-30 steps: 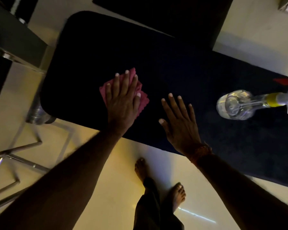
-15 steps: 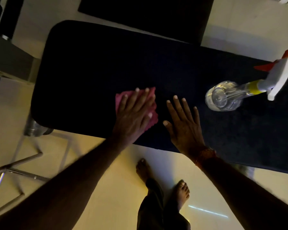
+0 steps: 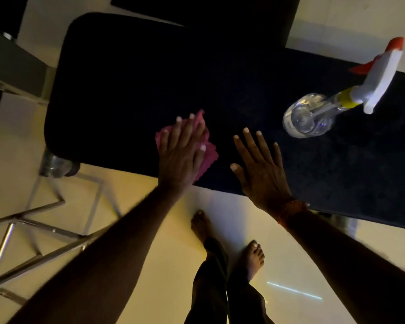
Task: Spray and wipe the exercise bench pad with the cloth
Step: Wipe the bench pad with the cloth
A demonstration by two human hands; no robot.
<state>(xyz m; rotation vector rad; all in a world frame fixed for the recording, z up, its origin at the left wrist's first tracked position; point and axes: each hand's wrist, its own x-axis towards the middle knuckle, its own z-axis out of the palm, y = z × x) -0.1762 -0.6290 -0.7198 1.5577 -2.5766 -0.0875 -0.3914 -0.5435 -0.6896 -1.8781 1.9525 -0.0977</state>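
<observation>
The black bench pad (image 3: 150, 78) runs lengthwise from far left to near right. The left hand (image 3: 180, 155) presses flat, fingers straight, on a crumpled pink cloth (image 3: 209, 157) at the pad's near edge. Just beside it, the right hand (image 3: 260, 169) lies flat on the pad, fingers spread. A clear spray bottle (image 3: 313, 115) sits toward the pad's right end, its trigger head pointing far right.

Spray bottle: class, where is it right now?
In the head view the spray bottle sits on the bench pad at the right, just beyond the right hand, untouched.
</observation>
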